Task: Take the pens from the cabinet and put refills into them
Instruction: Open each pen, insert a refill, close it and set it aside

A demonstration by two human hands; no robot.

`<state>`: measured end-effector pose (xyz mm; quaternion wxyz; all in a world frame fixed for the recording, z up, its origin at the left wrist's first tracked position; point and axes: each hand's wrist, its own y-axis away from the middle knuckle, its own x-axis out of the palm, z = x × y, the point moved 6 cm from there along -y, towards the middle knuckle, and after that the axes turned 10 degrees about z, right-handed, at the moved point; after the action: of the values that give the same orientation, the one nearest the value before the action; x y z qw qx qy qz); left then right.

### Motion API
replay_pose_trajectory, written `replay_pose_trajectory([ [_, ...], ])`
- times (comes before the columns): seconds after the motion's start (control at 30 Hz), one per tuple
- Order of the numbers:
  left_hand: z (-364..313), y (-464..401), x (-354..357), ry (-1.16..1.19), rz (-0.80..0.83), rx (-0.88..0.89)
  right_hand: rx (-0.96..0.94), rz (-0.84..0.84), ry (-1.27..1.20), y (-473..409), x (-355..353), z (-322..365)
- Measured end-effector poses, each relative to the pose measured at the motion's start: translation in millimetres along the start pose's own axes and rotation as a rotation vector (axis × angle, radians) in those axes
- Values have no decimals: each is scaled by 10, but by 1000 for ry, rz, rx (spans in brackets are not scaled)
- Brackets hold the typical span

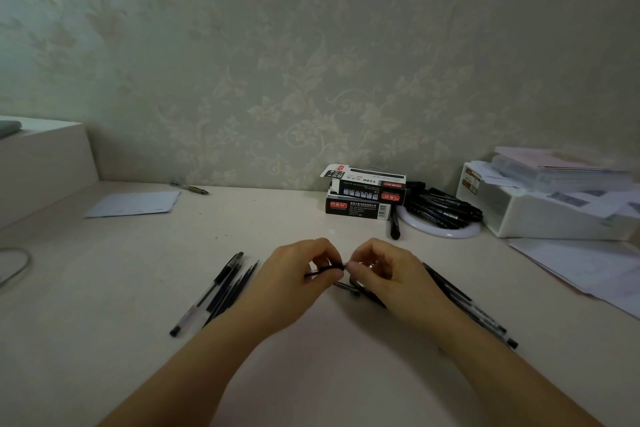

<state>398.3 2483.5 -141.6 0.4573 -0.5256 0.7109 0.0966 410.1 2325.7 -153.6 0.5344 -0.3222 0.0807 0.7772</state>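
Both hands meet at frame centre: the left hand (301, 274) pinches a thin black refill (323, 270) level, while the right hand (379, 270) nips its tip end, probably to pull a cap off, though blur hides it. Spare refills (230, 291) and a clear pen (207, 295) lie lower left, kept within reach; more pens (467, 302) wait lower right under the wrist.

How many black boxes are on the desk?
2. The lower box lies flat near the wall. The upper box sits stacked on it with its end flap open. Both are left of the pile of black pens. No others show.
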Motion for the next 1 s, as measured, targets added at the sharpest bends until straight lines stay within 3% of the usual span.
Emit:
replay_pose_trajectory([
  [0.43, -32, -11, 30, -28, 17, -4, -25, 50, -10, 11, 19, 47],
  [0.7, -42, -3, -50, -73, -91, 21, 9, -10, -97, -5, 16, 43],
  [0.77, -1, 3, -66, -75, -121, -16, 30, -95, -19, 0, -32, 8],
  [0.83, 65, 5, -87, -77, -137, -64, 32, -137, 216, -2, -59, -19],
  [0.9, 133, 7, -105, -76, -135, -104, -16, -93, 469, -4, 4, -1],
  [1.0, 175, 11, -113, -88, -125, -119, -52, 9, 629, -12, 155, -4],
])
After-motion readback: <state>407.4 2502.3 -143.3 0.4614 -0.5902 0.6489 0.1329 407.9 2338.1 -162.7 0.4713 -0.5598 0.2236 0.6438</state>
